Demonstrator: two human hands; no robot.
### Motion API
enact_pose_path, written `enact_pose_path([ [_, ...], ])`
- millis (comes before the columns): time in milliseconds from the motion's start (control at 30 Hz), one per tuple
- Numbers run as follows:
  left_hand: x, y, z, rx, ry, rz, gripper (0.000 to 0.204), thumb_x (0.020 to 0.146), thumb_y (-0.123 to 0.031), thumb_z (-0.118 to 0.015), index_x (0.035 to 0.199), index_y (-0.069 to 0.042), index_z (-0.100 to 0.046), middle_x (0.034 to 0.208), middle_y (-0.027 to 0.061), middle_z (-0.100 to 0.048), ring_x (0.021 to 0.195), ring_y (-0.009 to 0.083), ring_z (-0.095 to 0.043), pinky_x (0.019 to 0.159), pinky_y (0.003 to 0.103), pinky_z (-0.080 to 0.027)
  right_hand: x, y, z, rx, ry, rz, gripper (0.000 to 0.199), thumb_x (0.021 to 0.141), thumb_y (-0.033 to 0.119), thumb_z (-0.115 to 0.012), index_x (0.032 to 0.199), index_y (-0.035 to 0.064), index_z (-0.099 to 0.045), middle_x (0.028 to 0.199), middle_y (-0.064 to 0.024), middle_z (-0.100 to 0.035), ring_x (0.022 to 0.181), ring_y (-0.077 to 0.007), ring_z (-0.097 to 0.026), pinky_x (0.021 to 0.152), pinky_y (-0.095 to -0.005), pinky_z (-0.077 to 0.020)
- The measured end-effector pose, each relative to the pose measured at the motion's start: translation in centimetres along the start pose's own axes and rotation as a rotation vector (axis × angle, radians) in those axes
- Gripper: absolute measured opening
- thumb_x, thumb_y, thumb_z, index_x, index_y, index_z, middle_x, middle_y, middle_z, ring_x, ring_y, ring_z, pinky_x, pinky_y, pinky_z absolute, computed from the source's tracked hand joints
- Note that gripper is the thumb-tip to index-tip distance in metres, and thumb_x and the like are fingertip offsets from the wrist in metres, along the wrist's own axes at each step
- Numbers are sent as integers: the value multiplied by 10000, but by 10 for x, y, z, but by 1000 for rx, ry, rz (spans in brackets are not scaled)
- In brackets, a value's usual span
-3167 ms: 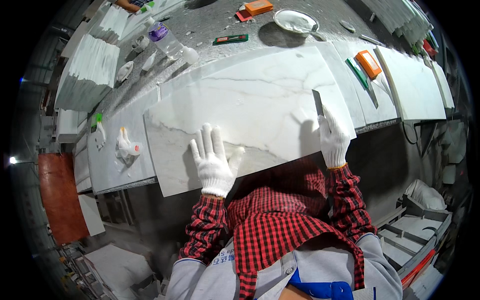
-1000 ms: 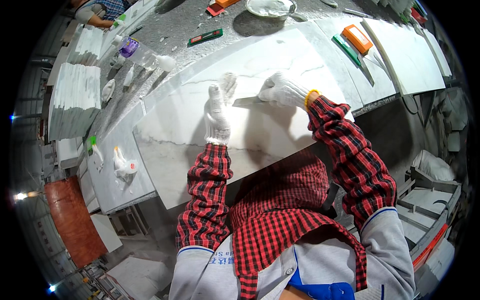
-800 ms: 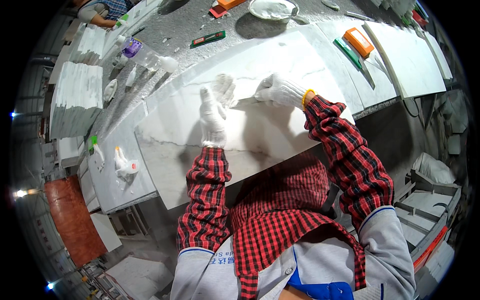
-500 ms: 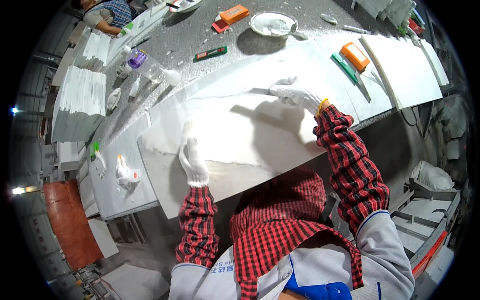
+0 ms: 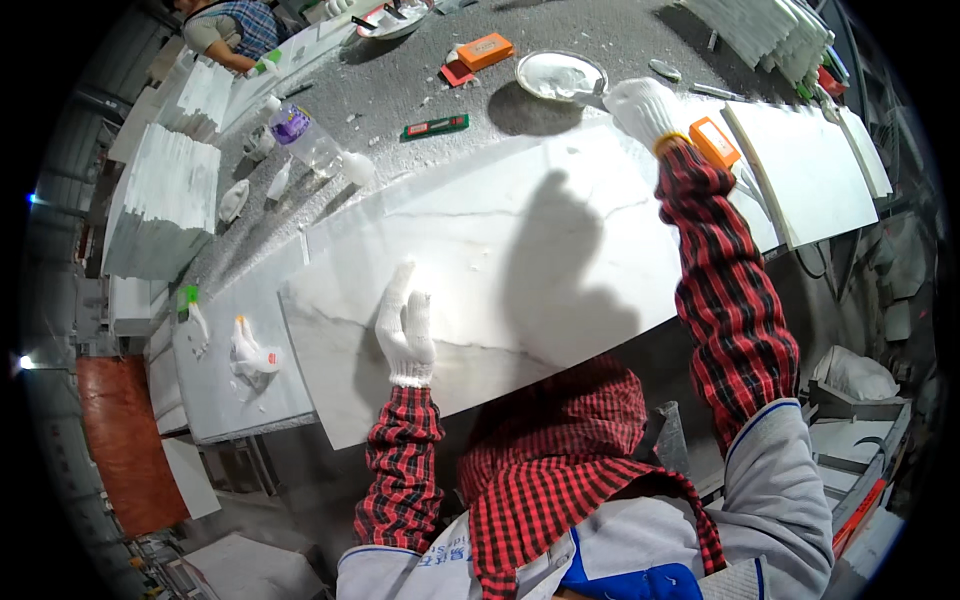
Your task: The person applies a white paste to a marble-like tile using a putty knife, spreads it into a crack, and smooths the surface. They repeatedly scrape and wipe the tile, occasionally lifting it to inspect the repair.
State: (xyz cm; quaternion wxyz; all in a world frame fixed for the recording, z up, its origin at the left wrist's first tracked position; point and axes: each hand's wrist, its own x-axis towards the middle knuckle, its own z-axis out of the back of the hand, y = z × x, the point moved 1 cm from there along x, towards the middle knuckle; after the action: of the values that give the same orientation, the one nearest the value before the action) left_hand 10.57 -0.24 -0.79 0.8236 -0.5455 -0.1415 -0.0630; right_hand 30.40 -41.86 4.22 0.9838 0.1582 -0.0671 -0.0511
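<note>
1. The left hand, in a white knit glove, lies flat with fingers released on the large marble-look slab at frame centre; smooth, glossy, grey-veined, it rests on the gritty grey tabletop
2. The right hand reaches to the slab's far edge; whether its fingers grasp anything cannot be told
3. Beyond it sits a round dish of white paste, so the surface work looks unfinished
4. White tile stacks stand upper left
</note>
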Motion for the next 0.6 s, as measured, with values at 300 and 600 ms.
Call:
enact_pose_path([
  [300,5,-28,-57,-257,-211,119,532,1095,-284,-429,1490,73,-443,1524,194,-501,1430,273,-450,1216,378,-284,-111,39,-9,710,695,-34,300,904,233,-688,1103,21,-760,707,-5,-645,573,-79,-532,518,-245,-425],
  [600,49,-17,-136,-804,-82,113,628,1120,-370,-347,1567,67,-280,1630,209,-329,1514,309,-324,1261,422,-212,-99,82,-25,621,797,149,246,869,214,-703,1025,39,-777,728,-31,-684,625,-125,-600,586,-295,-498],
])
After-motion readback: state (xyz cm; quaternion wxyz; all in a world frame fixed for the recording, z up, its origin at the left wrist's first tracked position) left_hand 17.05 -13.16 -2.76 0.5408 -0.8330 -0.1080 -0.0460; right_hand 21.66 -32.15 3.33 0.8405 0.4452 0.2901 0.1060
